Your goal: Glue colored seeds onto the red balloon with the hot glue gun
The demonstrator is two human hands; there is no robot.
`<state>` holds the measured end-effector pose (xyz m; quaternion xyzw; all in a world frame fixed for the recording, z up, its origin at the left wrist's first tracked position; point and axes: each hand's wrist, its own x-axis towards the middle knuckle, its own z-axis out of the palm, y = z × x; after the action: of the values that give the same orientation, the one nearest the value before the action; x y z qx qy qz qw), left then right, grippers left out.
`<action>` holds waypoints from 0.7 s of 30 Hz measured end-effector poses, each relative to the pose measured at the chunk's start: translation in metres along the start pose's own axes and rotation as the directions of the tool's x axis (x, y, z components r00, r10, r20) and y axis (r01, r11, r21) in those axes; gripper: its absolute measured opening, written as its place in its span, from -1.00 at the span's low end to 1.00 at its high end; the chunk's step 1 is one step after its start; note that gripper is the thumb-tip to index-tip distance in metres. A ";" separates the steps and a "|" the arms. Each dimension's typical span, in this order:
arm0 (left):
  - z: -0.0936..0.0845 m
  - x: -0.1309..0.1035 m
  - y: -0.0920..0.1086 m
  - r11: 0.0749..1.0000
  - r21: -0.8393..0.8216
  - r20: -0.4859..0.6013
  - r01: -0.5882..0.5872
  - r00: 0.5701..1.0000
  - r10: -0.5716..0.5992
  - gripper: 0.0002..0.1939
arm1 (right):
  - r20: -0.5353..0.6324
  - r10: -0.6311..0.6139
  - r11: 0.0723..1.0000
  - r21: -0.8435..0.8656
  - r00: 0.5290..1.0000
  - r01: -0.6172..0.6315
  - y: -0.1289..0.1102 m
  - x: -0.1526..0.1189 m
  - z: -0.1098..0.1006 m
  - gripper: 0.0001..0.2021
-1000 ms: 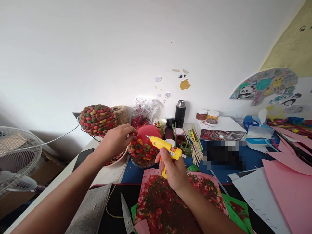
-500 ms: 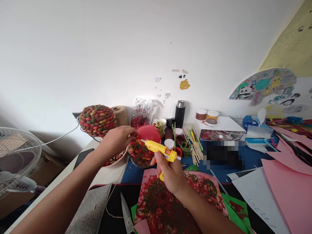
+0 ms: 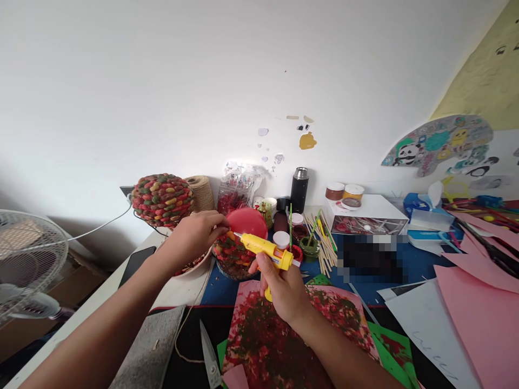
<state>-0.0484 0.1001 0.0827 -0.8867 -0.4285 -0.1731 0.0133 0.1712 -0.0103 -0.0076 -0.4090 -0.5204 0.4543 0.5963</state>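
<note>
A red balloon (image 3: 248,222) has its lower part covered with small red, green and yellow pieces (image 3: 233,256). At its upper left side, my left hand (image 3: 198,232) has its fingertips pressed together; whatever they pinch is too small to make out. My right hand (image 3: 284,286) is wrapped round a yellow glue gun (image 3: 265,248), whose nozzle points left at the covered part, close to my left fingertips. Partly behind my left hand is a bowl (image 3: 200,270) of coloured pieces.
A finished-looking covered ball (image 3: 162,200) and a twine spool (image 3: 200,193) stand at the back left. Open scissors (image 3: 211,359) and paint-stained paper (image 3: 275,346) lie in front. Paint jars (image 3: 310,248), sticks (image 3: 324,254) and a black flask (image 3: 299,190) are behind; a fan (image 3: 28,259) is left.
Both hands have barely moved. The glue gun has shifted very slightly left.
</note>
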 end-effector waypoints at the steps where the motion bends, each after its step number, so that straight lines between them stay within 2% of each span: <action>1: 0.000 0.000 0.001 1.000 0.000 -0.012 0.021 1.000 -0.021 -0.74 | 0.003 -0.001 1.000 0.000 1.000 0.001 0.001 0.000 0.000 -0.34; 5: 0.001 -0.002 0.005 0.996 -0.009 -0.043 0.084 0.996 -0.084 -0.74 | 0.012 -0.001 1.000 -0.013 1.000 0.001 -0.001 -0.001 0.000 -0.33; 11: 0.005 -0.008 0.002 0.997 -0.064 -0.038 0.054 0.998 -0.056 -0.69 | -0.012 0.002 1.000 -0.024 1.000 -0.003 -0.005 0.001 -0.001 -0.31; 15: 0.003 -0.021 0.007 0.989 -0.118 -0.175 0.092 0.978 -0.112 -0.63 | -0.015 0.012 0.998 -0.054 1.000 -0.013 -0.005 0.003 -0.003 -0.32; 18: 0.002 -0.042 0.021 0.976 -0.192 -0.272 0.102 0.950 -0.153 -0.65 | -0.021 0.010 0.997 -0.076 1.000 -0.011 -0.005 0.002 -0.004 -0.32; 19: 0.002 -0.051 0.028 0.971 -0.220 -0.249 0.094 0.957 -0.149 -0.66 | -0.024 0.006 0.997 -0.083 1.000 -0.008 -0.006 0.002 -0.004 -0.33; 21: 0.004 -0.069 0.048 0.943 -0.334 -0.133 -0.006 0.990 -0.041 -0.67 | -0.028 -0.009 0.995 -0.098 1.000 0.006 -0.007 0.001 -0.004 -0.36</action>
<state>-0.0501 0.0184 0.0630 -0.8581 -0.3990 -0.3043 -0.1089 0.1765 -0.0114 -0.0009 -0.4421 -0.5350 0.4203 0.5845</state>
